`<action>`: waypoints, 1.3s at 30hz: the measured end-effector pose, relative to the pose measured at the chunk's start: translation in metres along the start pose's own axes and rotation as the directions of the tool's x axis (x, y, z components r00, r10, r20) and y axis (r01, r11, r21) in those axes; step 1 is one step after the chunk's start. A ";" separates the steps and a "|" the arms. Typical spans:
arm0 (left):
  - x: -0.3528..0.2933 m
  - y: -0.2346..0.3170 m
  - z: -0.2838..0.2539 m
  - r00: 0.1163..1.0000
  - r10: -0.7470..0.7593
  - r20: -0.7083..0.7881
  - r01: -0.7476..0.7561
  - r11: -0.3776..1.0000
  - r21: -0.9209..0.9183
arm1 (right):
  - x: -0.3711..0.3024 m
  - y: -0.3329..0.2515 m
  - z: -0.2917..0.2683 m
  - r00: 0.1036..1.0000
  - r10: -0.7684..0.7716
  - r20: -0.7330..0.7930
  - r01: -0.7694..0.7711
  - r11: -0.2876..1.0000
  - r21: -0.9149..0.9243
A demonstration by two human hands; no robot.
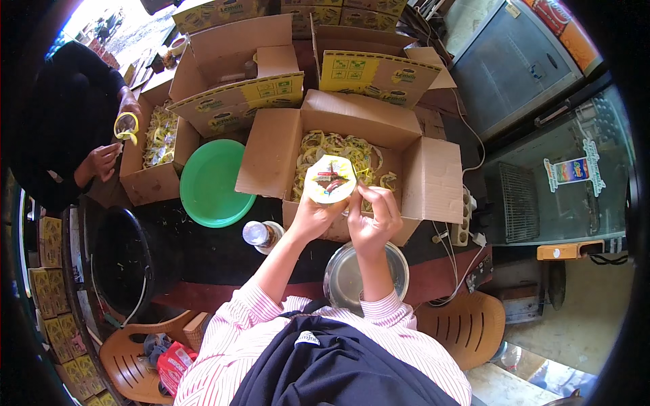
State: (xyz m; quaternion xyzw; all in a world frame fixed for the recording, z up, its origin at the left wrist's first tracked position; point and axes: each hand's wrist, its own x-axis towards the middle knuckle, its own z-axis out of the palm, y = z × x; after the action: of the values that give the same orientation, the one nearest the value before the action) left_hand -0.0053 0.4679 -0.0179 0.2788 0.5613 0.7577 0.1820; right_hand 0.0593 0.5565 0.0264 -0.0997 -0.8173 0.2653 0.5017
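Observation:
A cup with a printed, mostly yellow film lid [330, 179] is held up over the near side of an open cardboard box, its lid facing me. My left hand [317, 216] is wrapped round the cup from below. Against the lid's right edge, my right hand [374, 211] is closed in a pinch. Thin yellow shreds stick out beside those fingertips; what exactly they grip is too small to make out. Behind the cup, the open box [271, 155] holds a heap of curled yellow and whitish film strips [338, 143].
Left of the box sits a green basin [215, 183], with a clear-lidded jar [257, 233] nearer me. A metal bowl [336, 277] stands below my right forearm. At far left a co-worker holds another cup [126, 124] over a filled box [160, 139]. White cables [452, 260] trail at right.

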 end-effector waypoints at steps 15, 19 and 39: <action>0.004 0.006 -0.002 1.000 -0.012 -0.024 0.013 1.000 0.025 | 0.000 0.008 -0.003 0.964 0.265 0.034 -0.267 0.950 0.159; 0.005 0.006 -0.005 1.000 0.005 0.009 -0.006 0.999 0.053 | -0.005 0.007 -0.001 0.967 0.250 0.041 -0.253 0.954 0.159; 0.002 0.007 -0.006 0.998 -0.058 0.029 0.057 0.998 0.029 | -0.002 0.015 -0.001 0.956 0.288 0.052 -0.292 0.938 0.186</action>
State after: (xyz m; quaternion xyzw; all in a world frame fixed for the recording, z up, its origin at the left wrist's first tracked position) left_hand -0.0107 0.4627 -0.0120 0.2762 0.5772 0.7398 0.2081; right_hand 0.0590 0.5688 0.0173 -0.1672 -0.7703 0.4149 0.4546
